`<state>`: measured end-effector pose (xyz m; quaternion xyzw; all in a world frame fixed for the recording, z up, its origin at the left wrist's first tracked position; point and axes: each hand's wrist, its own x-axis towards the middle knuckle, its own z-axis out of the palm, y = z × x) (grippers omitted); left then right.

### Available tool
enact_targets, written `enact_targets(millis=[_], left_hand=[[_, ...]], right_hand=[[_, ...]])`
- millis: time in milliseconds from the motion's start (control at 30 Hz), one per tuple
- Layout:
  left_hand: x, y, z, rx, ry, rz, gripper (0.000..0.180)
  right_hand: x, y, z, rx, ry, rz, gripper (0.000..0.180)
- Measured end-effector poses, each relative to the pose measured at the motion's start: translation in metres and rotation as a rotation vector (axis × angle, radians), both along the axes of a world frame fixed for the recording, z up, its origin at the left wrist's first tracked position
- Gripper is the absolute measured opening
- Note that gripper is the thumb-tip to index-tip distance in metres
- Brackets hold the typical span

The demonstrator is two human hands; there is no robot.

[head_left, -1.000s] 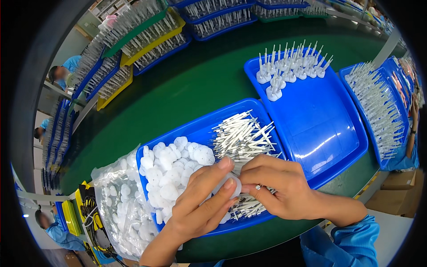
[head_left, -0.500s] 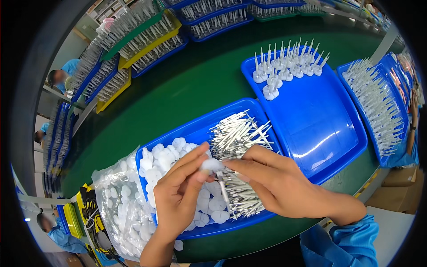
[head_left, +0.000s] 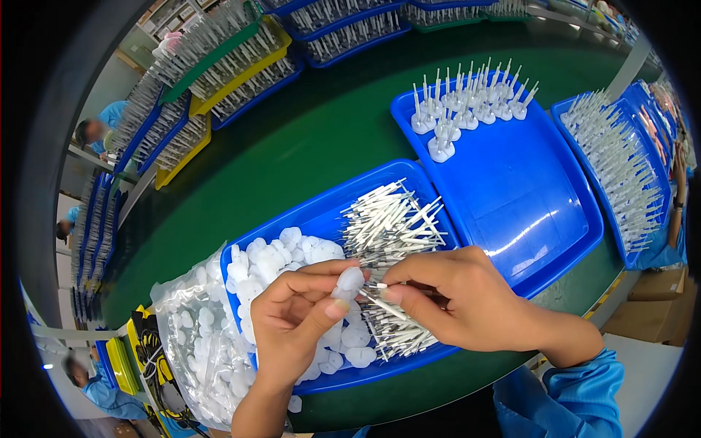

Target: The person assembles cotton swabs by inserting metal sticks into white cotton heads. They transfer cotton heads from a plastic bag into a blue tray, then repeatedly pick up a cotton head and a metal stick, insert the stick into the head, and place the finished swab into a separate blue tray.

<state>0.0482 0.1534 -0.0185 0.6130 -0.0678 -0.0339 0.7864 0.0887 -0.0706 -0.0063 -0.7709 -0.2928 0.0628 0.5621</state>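
My left hand (head_left: 288,317) pinches a translucent white plastic base (head_left: 350,281), small and lobed, between thumb and fingers. Close beside it, my right hand (head_left: 467,299) grips a thin white rod (head_left: 382,285) by thumb and fingertips; whether rod and base touch is hard to tell. Both hands are over a blue tray (head_left: 321,198). In its left part lies a heap of white lobed bases (head_left: 266,259), and in its right part a pile of white rods with greyish ends (head_left: 391,219).
A second blue tray (head_left: 511,193) adjoins on the right, with rods standing upright on bases (head_left: 442,146) at its far end. A plastic bag of bases (head_left: 197,336) lies left. Stacked trays of upright rods (head_left: 234,69) line the far side; another filled tray (head_left: 613,175) stands far right.
The base in my left hand has turned more upright and shows more fully. My right hand has drawn slightly right and down from it, and its fingers have curled in.
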Motion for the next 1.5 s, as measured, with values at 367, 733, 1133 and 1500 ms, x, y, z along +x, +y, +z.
enact_targets(millis=[367,733,1133,1500], left_hand=[[-0.005,-0.001,-0.009,0.185,-0.182,0.017,0.031],[-0.003,0.002,-0.007,0.114,-0.189,-0.057,0.031],[-0.007,0.0,-0.011,0.197,-0.225,-0.061,0.03],[-0.001,-0.001,-0.001,0.44,-0.528,0.016,0.038]], right_hand=[[-0.005,0.001,0.004,-0.161,0.033,0.02,0.013],[-0.007,0.0,0.005,0.009,0.208,0.116,0.015],[-0.012,0.004,-0.01,-0.121,-0.27,-0.021,0.018],[-0.004,0.005,-0.006,0.002,-0.322,-0.013,0.01]])
